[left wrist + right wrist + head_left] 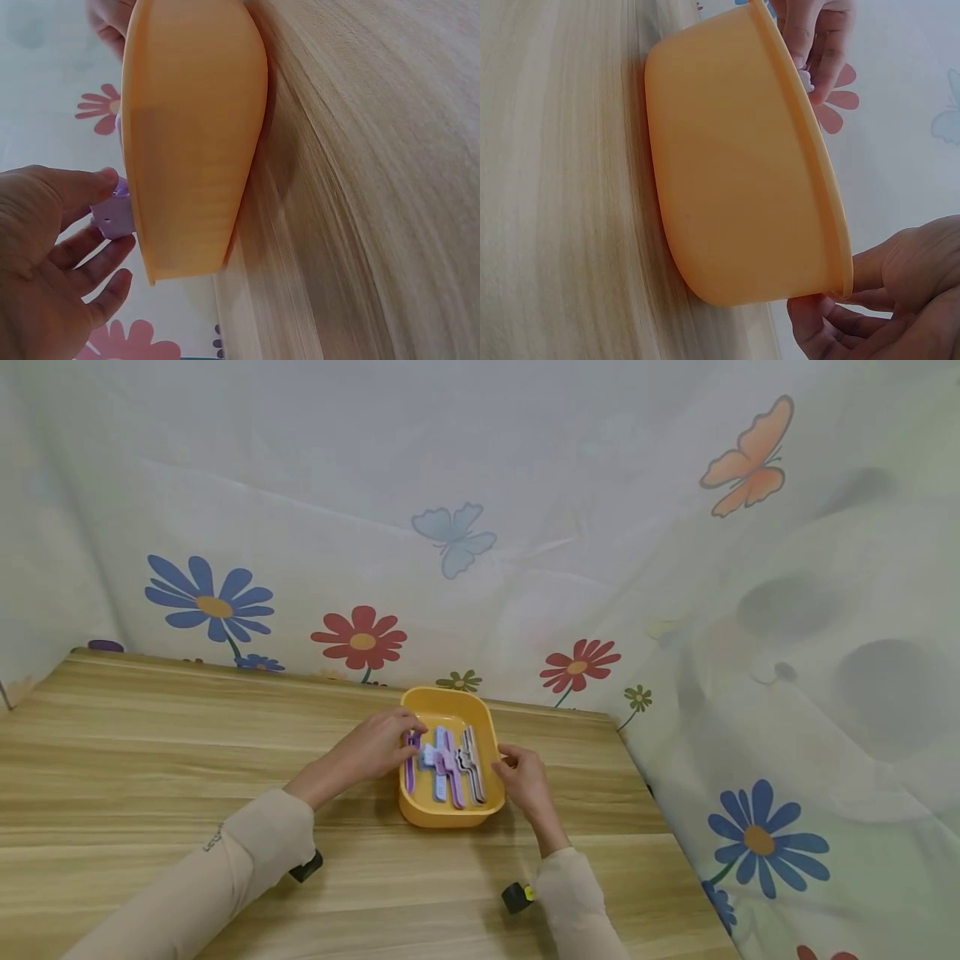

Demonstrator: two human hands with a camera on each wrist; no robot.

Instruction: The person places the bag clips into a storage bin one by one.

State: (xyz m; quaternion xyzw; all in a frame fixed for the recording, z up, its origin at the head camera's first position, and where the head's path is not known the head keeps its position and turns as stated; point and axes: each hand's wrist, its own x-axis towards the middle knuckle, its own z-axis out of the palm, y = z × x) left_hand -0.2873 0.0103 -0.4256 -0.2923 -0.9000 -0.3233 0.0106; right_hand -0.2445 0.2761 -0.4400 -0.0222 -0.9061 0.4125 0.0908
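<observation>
A yellow plastic basin [450, 820] stands on the wooden table. Long plastic clips lie side by side in it: a light blue one [439, 787], a lilac one [455, 789] and grey-white ones [476, 772]. Over the basin's left side, my left hand [384, 742] pinches a purple clip [409, 774] between thumb and fingers. The left wrist view shows the clip's purple part [114, 216] between the fingertips, just above the rim; the rest is hidden behind the wall. My right hand [525, 779] grips the basin's right rim, thumb outside, as the right wrist view shows.
The wooden table top [187, 743] runs out on both sides of the basin. Behind it hangs a pale cloth [300, 527] printed with flowers and butterflies, close to the basin's far end. Dark wrist devices [516, 897] sit at both sleeves.
</observation>
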